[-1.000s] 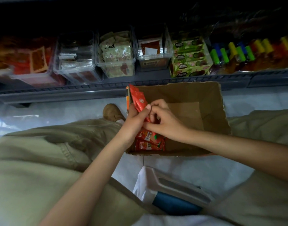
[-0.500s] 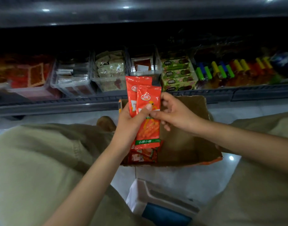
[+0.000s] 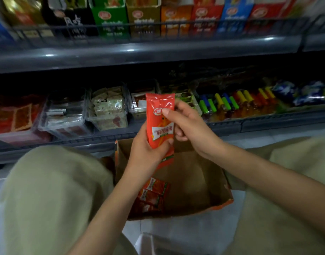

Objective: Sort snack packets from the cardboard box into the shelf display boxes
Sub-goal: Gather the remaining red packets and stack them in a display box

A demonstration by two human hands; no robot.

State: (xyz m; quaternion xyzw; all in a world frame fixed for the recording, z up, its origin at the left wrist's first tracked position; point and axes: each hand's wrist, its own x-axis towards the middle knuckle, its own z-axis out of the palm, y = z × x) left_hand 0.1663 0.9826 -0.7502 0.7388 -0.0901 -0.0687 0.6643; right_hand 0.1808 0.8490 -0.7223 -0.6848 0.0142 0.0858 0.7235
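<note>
1. Two hands hold one glossy red-orange plastic snack packet (image 3: pixel 160 119) upright above the open brown cardboard box (image 3: pixel 193 183): left hand (image 3: pixel 148 148) clamped round its lower half, right hand (image 3: pixel 190 124) pinching its upper edge
2. Inside the box, more flat red packets (image 3: pixel 151 195) lie along the left wall; the rest of its floor is bare
3. Beyond the box, clear plastic shelf tubs (image 3: pixel 106 109) stand behind a grey shelf lip (image 3: pixel 268 120)

Both hands, left (image 3: pixel 146 148) and right (image 3: pixel 190 126), are bare, no gloves, rings or watch, and the forearms are bare too, so no sleeves showing. Below and to either side of the hands it's just loose khaki-beige trousers (image 3: pixel 53 190) with soft folds.
</note>
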